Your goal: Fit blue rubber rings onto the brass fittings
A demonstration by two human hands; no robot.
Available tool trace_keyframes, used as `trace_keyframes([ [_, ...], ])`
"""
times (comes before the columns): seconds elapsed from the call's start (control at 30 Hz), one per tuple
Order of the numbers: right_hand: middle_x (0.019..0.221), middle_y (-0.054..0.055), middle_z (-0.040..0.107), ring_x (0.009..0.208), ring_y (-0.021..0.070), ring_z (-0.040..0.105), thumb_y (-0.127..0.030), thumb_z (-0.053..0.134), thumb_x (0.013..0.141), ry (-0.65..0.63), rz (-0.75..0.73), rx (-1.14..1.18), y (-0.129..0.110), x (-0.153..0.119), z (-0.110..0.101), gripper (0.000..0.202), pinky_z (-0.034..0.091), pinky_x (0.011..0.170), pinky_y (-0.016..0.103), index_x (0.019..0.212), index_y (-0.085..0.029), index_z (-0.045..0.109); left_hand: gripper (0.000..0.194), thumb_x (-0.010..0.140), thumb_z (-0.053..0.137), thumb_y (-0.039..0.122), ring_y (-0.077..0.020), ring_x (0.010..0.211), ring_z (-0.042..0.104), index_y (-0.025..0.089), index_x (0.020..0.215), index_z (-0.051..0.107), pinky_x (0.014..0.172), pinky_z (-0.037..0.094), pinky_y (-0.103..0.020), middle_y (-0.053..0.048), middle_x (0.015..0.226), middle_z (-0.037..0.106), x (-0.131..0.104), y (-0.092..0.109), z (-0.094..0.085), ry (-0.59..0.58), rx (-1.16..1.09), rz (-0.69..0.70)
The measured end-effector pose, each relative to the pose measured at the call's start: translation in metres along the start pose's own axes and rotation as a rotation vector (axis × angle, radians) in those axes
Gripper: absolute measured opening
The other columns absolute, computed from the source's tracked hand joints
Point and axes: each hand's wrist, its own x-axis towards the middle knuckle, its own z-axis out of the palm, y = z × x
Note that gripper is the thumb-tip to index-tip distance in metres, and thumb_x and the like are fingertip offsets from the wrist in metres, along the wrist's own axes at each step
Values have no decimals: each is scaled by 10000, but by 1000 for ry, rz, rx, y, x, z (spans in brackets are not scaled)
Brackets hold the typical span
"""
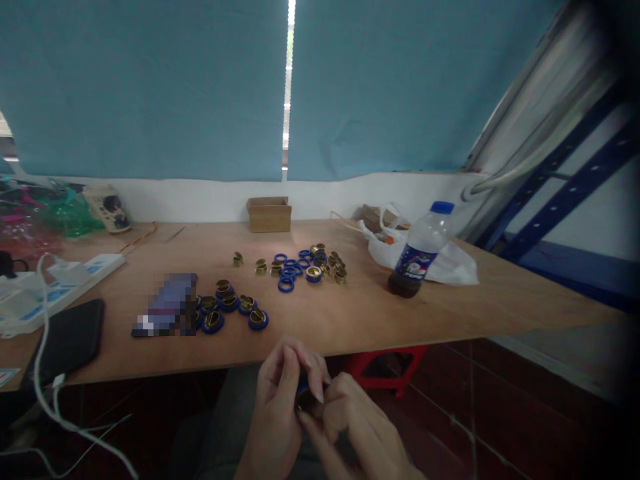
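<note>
Just in front of the table edge, my left hand (280,407) and my right hand (357,420) are closed together on one small blue-ringed brass cap (306,400). Fingers cover most of it; a bit of blue and a dark round face show. On the table, a group of brass caps fitted with blue rings (229,303) lies to the left, their lids tilted up. Farther back are loose blue rings (287,285) and bare brass caps (261,267), some heaped together.
A phone (170,300) and a black tablet-like device (75,337) lie left, near a white power strip (95,270) with cables. Behind stands a small cardboard box (269,217). At right are a cola bottle (417,257) and a white plastic bag (453,263). Below is a red stool (395,373).
</note>
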Motion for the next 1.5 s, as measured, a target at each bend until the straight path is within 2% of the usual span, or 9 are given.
trace_keyframes([
  [0.3, 624, -19, 537, 558, 139, 519, -59, 541, 896, -3, 2, 35, 3, -3, -1, 266, 433, 529, 267, 707, -240, 493, 377, 989, 465, 361, -137, 628, 498, 193, 673, 583, 643, 380, -252, 26, 555, 528, 2, -2, 0, -33, 13, 32],
  [0.73, 661, -2, 548, 601, 145, 528, 5, 449, 891, -20, -40, -146, 8, -13, 3, 283, 453, 551, 264, 730, -227, 440, 334, 991, 472, 352, -139, 615, 503, 203, 710, 572, 646, 392, -260, 42, 519, 510, -1, -6, -1, -40, 17, 45],
  [0.93, 710, 31, 613, 649, 175, 589, -20, 436, 924, -47, -47, -249, 2, -9, -4, 267, 502, 633, 293, 766, -213, 530, 365, 990, 471, 358, -131, 599, 491, 192, 683, 577, 630, 392, -255, 36, 528, 510, -1, -5, 2, -30, -6, 32],
  [1.1, 688, 33, 593, 643, 169, 582, -12, 414, 936, -74, -99, -286, 2, -11, -7, 300, 490, 630, 292, 736, -201, 535, 358, 986, 477, 364, -135, 597, 493, 192, 689, 582, 616, 383, -257, 27, 543, 539, -2, -3, 2, -34, 10, 31],
  [1.23, 706, 40, 608, 669, 173, 575, 1, 406, 936, -108, -124, -280, 6, -13, -4, 321, 476, 613, 291, 756, -201, 579, 391, 999, 444, 354, -139, 625, 517, 187, 678, 591, 648, 390, -261, 14, 579, 559, -4, -2, 3, -30, 53, 11],
  [1.4, 623, 13, 539, 604, 149, 517, -32, 395, 953, -22, -143, -190, 7, -11, 2, 371, 445, 527, 262, 666, -208, 550, 386, 1000, 448, 332, -138, 622, 511, 187, 669, 583, 658, 389, -257, 17, 563, 541, -5, 0, 4, -12, -7, -13],
  [1.5, 674, 24, 588, 641, 155, 553, -40, 416, 952, -86, -109, -159, 5, -9, -1, 319, 482, 568, 267, 733, -205, 579, 361, 986, 482, 333, -136, 616, 506, 187, 671, 580, 649, 392, -247, 23, 537, 528, -4, 2, 4, 1, -54, -29],
])
